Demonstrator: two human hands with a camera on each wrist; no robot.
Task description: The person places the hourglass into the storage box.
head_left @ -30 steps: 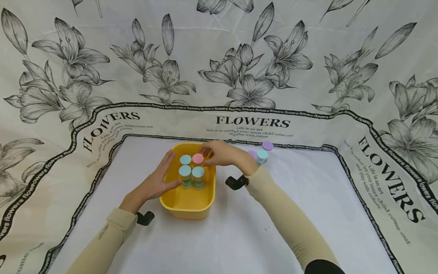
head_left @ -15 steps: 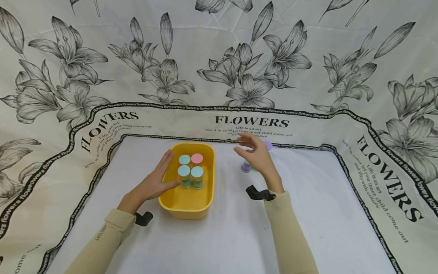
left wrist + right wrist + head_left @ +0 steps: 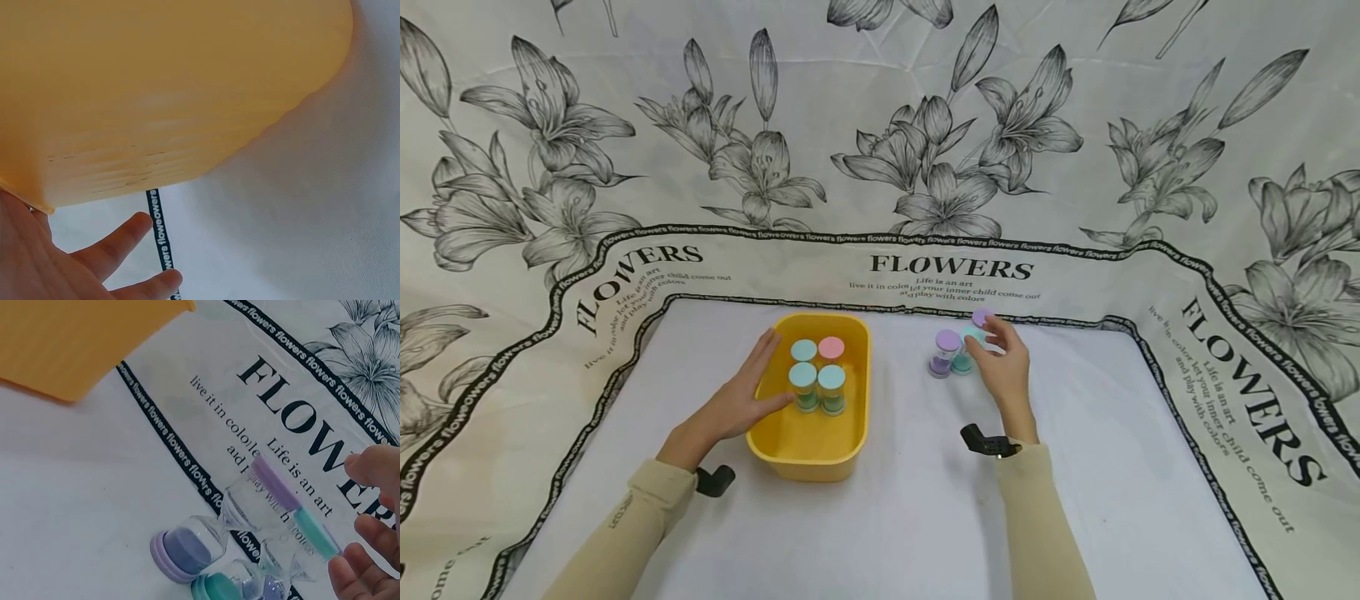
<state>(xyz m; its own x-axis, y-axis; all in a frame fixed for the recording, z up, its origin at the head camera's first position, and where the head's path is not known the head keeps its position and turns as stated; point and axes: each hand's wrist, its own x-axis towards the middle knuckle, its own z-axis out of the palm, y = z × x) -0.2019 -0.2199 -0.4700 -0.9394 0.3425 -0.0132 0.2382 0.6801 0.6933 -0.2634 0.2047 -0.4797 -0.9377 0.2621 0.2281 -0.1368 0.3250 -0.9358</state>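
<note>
The right hand is at the cluster of three hourglass timers near the table's far edge, to the right of the yellow tub. Its fingers are loosely spread and just closing on the teal timer; in the wrist view the fingertips are at its cap, but I cannot tell if they grip yet. So this looks like the reach for the next timer. The purple one stands touching it on the left, another purple one behind, so the lift probably wants a clean pinch straight up, or a neighbour may topple. The left hand rests flat, fingers straight, on the tub's left rim. Four timers already stand at the tub's far end.
</note>
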